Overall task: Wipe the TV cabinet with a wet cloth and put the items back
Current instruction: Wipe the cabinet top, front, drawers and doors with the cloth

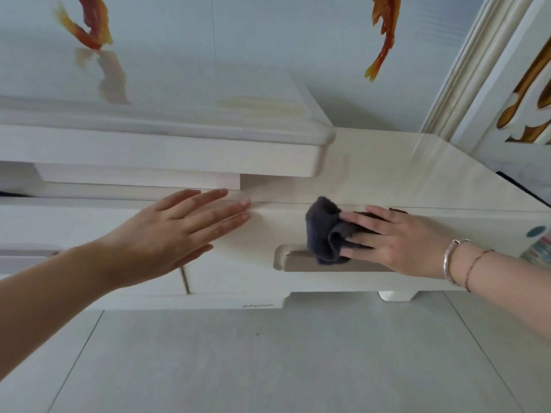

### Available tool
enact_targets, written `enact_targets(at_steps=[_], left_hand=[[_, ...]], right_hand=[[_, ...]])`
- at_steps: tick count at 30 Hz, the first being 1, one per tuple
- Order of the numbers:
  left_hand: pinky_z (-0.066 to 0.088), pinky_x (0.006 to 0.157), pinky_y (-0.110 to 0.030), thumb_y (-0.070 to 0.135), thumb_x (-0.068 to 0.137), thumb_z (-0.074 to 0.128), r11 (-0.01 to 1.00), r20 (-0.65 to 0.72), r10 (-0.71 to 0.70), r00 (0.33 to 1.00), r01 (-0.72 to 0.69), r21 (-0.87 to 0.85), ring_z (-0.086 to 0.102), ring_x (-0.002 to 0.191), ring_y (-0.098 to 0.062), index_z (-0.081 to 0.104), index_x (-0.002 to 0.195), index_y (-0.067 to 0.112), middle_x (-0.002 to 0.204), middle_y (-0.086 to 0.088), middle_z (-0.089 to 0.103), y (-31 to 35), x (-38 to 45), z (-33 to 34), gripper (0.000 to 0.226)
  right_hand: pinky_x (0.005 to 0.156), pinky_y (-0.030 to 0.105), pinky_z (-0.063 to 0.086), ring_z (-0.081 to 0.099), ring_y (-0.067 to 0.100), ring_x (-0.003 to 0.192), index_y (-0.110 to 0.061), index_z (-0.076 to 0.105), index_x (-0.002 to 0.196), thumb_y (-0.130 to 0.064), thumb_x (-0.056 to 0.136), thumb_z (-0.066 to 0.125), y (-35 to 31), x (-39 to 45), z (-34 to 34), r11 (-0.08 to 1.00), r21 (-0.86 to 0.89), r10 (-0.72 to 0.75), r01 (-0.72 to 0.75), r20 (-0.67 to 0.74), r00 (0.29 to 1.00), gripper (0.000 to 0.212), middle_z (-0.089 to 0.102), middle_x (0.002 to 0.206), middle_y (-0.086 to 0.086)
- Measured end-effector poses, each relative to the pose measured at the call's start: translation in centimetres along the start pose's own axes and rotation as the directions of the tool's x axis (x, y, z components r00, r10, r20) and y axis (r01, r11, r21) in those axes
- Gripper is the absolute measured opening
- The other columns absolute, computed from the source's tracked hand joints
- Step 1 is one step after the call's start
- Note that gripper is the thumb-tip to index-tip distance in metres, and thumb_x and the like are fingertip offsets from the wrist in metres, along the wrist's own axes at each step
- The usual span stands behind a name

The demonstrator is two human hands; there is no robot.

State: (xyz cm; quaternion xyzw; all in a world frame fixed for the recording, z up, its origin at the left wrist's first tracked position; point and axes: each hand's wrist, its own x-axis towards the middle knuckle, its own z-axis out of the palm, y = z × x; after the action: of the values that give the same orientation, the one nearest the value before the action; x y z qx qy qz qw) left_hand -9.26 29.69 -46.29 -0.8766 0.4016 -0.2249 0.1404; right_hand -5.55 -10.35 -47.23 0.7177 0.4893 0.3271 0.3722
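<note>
The white TV cabinet [387, 174] fills the middle of the view, with a raised upper shelf [179, 114] on its left part. A dark grey cloth [323, 231] lies bunched against the cabinet's front, just above a brown recessed drawer handle [301, 262]. My right hand [396, 239] presses the cloth with straight fingers laid over it. My left hand [179, 231] rests flat with spread fingers on the cabinet's front edge, to the left of the cloth.
Grey floor tiles [268, 353] spread below the cabinet. The wall [268, 40] behind carries orange fish pictures [384, 31]. A white carved frame with gold cut-outs [521, 99] stands at the right. A colourful object [539, 242] shows at the cabinet's right end.
</note>
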Motion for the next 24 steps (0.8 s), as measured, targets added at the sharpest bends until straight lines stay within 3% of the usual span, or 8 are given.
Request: enact_targets(at_steps=[3, 8, 11, 15, 20, 24], left_hand=[[0.037, 0.102, -0.04, 0.036, 0.097, 0.04, 0.996, -0.04, -0.088, 0.995, 0.089, 0.02, 0.042, 0.132, -0.027, 0.022, 0.15, 0.019, 0.157, 0.003, 0.024, -1.0, -0.6, -0.2, 0.059], [0.037, 0.092, -0.04, 0.037, 0.096, 0.034, 0.985, -0.099, -0.161, 0.982, 0.166, 0.039, 0.05, 0.103, -0.033, 0.036, 0.145, 0.017, 0.138, -0.002, 0.052, -2.2, -2.3, 0.4, 0.053], [0.039, 0.091, -0.042, 0.035, 0.097, 0.035, 0.985, -0.111, -0.151, 0.982, 0.159, 0.062, 0.051, 0.101, -0.034, 0.038, 0.144, 0.017, 0.134, -0.003, 0.054, -2.2, -2.2, 0.6, 0.051], [0.041, 0.094, -0.041, 0.021, 0.097, 0.037, 0.987, -0.137, -0.158, 0.978, 0.156, -0.022, 0.049, 0.1, -0.032, 0.044, 0.14, 0.012, 0.129, -0.005, 0.054, -2.8, -2.3, 0.5, 0.045], [0.045, 0.09, -0.042, 0.002, 0.09, 0.041, 0.975, -0.178, -0.174, 0.968, 0.144, -0.169, 0.05, 0.101, -0.036, 0.054, 0.124, 0.001, 0.116, -0.013, 0.054, -3.4, -2.3, 0.4, 0.037], [0.045, 0.09, -0.043, 0.002, 0.092, 0.042, 0.968, -0.179, -0.194, 0.964, 0.16, -0.192, 0.049, 0.098, -0.036, 0.055, 0.123, 0.002, 0.115, -0.012, 0.055, -3.2, -2.6, 0.1, 0.034]], right_hand=[[0.117, 0.039, 0.014, 0.023, 0.026, 0.143, -0.021, 0.045, 0.129, 0.0, 0.092, 0.026, -0.6, 2.7, -0.7, 1.0, 0.002, -0.025, 0.025, 0.005, 1.0, 0.047, 0.058, 0.127, -0.003], [0.117, 0.04, 0.013, 0.016, 0.021, 0.145, -0.024, 0.025, 0.149, -0.006, 0.095, 0.025, -3.0, 10.0, -1.4, 1.0, 0.02, -0.019, 0.02, -0.054, 0.998, 0.057, 0.036, 0.151, -0.005], [0.116, 0.04, 0.016, 0.019, 0.023, 0.144, -0.027, 0.028, 0.149, -0.007, 0.093, 0.034, -1.7, 6.7, -1.3, 0.999, 0.045, 0.028, -0.028, -0.004, 1.0, 0.059, 0.042, 0.147, -0.004], [0.114, 0.04, 0.017, 0.028, 0.028, 0.139, -0.026, 0.042, 0.137, -0.005, 0.096, 0.022, 0.1, 3.4, -1.6, 0.999, 0.037, 0.012, -0.013, 0.01, 1.0, 0.05, 0.06, 0.128, -0.003], [0.118, 0.042, 0.014, 0.022, 0.03, 0.144, -0.027, 0.037, 0.145, -0.006, 0.09, 0.036, -2.5, 13.0, -2.5, 0.997, 0.071, -0.012, 0.019, -0.102, 0.995, 0.059, 0.044, 0.146, -0.003], [0.117, 0.043, 0.016, 0.019, 0.031, 0.144, -0.025, 0.033, 0.147, -0.007, 0.093, 0.034, -2.0, 11.4, -2.6, 0.996, 0.089, -0.013, 0.016, -0.04, 0.999, 0.057, 0.039, 0.149, -0.002]])
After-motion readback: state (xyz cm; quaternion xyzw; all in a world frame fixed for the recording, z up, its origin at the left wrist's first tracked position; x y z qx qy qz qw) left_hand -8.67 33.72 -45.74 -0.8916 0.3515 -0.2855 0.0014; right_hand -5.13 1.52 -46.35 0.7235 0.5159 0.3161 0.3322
